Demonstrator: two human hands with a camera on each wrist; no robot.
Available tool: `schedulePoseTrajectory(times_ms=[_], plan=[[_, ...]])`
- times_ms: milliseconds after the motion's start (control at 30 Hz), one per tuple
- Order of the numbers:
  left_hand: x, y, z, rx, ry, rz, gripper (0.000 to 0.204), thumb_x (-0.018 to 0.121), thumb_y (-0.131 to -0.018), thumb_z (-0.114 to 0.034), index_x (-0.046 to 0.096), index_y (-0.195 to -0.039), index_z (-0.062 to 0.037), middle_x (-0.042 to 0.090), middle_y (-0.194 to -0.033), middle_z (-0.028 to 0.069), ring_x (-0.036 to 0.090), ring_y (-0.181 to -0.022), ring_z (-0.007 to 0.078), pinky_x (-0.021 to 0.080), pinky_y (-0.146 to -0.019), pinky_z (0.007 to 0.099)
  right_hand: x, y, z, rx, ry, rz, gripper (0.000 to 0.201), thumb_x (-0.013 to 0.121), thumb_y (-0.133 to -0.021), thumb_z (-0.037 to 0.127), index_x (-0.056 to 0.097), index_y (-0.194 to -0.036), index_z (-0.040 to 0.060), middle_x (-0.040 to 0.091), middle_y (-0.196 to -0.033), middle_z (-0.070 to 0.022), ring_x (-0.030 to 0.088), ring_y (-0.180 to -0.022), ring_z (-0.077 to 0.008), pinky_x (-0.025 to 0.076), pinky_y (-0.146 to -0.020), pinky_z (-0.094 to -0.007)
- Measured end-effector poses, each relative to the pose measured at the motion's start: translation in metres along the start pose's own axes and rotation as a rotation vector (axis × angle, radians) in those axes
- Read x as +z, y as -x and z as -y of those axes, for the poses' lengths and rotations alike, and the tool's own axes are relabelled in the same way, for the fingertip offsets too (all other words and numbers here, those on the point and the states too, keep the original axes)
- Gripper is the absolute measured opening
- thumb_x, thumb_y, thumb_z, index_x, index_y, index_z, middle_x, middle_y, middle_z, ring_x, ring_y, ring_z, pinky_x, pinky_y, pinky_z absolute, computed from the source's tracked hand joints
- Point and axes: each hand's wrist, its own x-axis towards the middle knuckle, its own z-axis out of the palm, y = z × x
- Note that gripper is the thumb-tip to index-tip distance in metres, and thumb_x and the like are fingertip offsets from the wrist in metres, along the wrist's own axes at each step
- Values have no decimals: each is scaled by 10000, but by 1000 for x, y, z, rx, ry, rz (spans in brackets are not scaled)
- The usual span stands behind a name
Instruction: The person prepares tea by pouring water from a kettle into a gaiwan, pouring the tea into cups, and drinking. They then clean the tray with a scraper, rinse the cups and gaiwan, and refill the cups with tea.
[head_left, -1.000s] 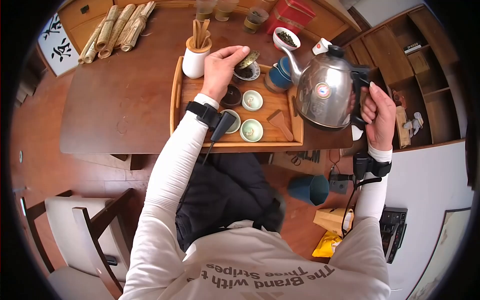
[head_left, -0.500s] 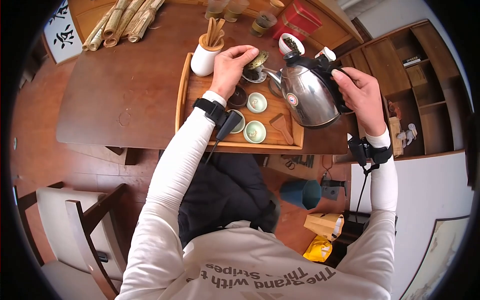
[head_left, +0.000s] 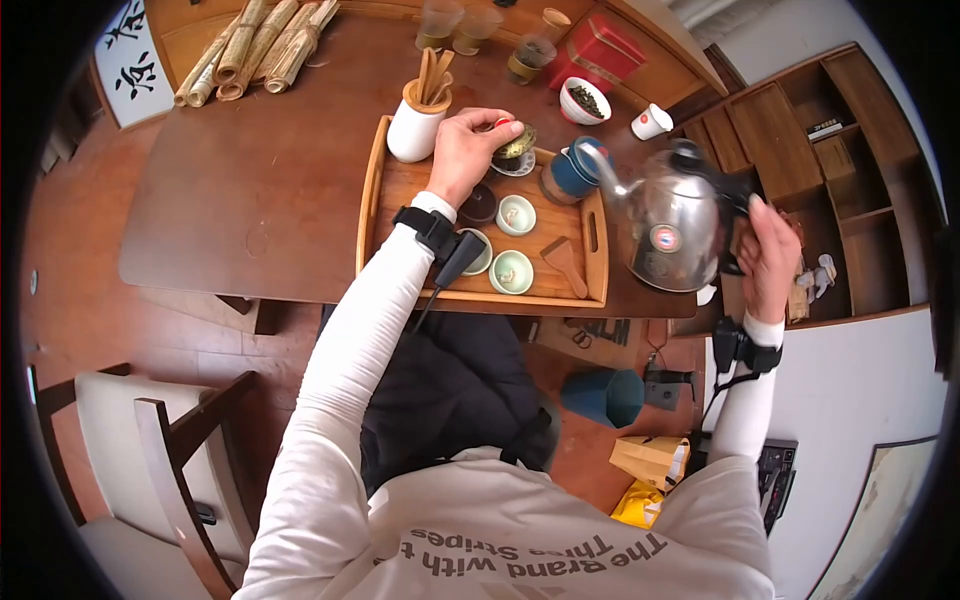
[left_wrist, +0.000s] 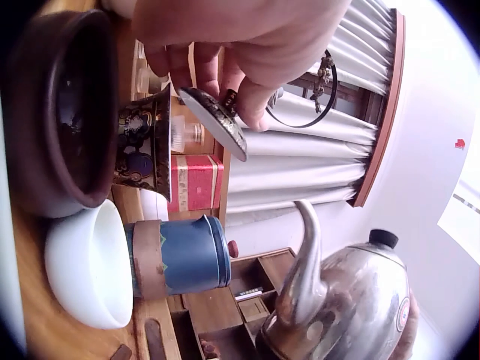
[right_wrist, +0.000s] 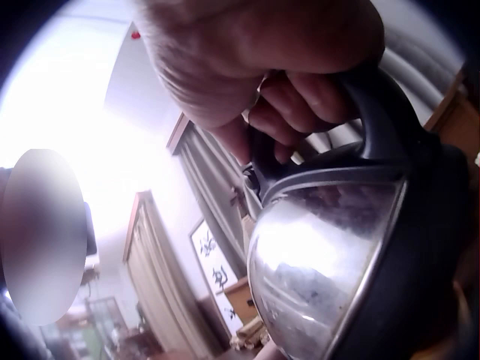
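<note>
My left hand (head_left: pixel 465 150) pinches the knob of a patterned gaiwan lid (left_wrist: pixel 214 124), held tilted just above the flared gaiwan bowl (left_wrist: pixel 142 146). My right hand (head_left: pixel 768 255) grips the black handle (right_wrist: pixel 390 112) of a steel kettle (head_left: pixel 668 230), which hangs beyond the tray's right side, its spout turned toward the tray. Between kettle and gaiwan stands a blue lidded vessel (head_left: pixel 573 170) with a brown band. A dark bowl (head_left: pixel 480 205) and pale green cups (head_left: pixel 516 215) sit nearer me on the wooden tray (head_left: pixel 370 225).
A white holder with wooden tools (head_left: pixel 413 130) stands at the tray's back left. Behind are a bowl of tea leaves (head_left: pixel 585 100), a paper cup (head_left: pixel 652 122), a red box (head_left: pixel 597 50) and several plastic cups. A flat wooden tool (head_left: pixel 565 265) lies on the tray's right.
The kettle first came in left with its spout at the gaiwan, then moved back right, away from it. The lid has lowered toward the gaiwan, still in my left hand.
</note>
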Motion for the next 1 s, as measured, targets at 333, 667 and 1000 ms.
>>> schedulePoseTrajectory(times_ms=[333, 667, 1000], plan=[[3, 4, -3, 95, -393, 82, 255, 862, -845, -162, 798, -1032, -1, 728, -1099, 68, 639, -918, 126, 526, -806, 270, -49, 40, -160, 187, -493, -630, 321, 703, -996, 371, 670, -939, 57, 641, -765, -16, 585, -571, -92, 360, -462, -226], [11, -5, -25, 81, -903, 182, 366, 896, -771, -247, 798, -1041, -19, 737, -1121, 175, 715, -1018, 329, 563, -909, 405, -16, 24, -245, 124, -605, -842, 351, 656, -1023, 349, 680, -829, 58, 672, -695, -24, 559, -489, -70, 319, -409, -209], [16, -12, -33, 213, -1079, 295, 342, 879, -771, -215, 792, -1029, -8, 724, -1129, 171, 696, -1044, 332, 542, -923, 412, -16, 22, -260, 82, -525, -845, 395, 641, -1048, 326, 636, -764, 53, 532, -654, 31, 439, -570, -48, 334, -532, -233]])
